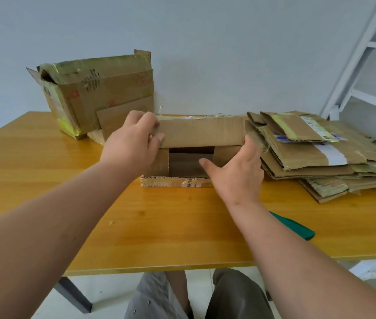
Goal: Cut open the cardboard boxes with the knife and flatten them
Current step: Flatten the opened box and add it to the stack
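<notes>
A small open cardboard box (202, 132) lies on the wooden table (67, 180) in the middle, its upper flap raised. My left hand (134, 143) grips the left end of that flap, thumb in front and fingers behind. My right hand (237, 171) presses against the box's right side with spread fingers, thumb pointing into the opening. A green-handled knife (295, 226) lies on the table near the front right, partly hidden by my right forearm. A larger taped box (95, 93) stands at the back left against the wall.
A stack of flattened cardboard (325, 153) fills the table's right side. A white metal shelf frame (366, 65) stands at the right behind the table. My knees show under the table's front edge.
</notes>
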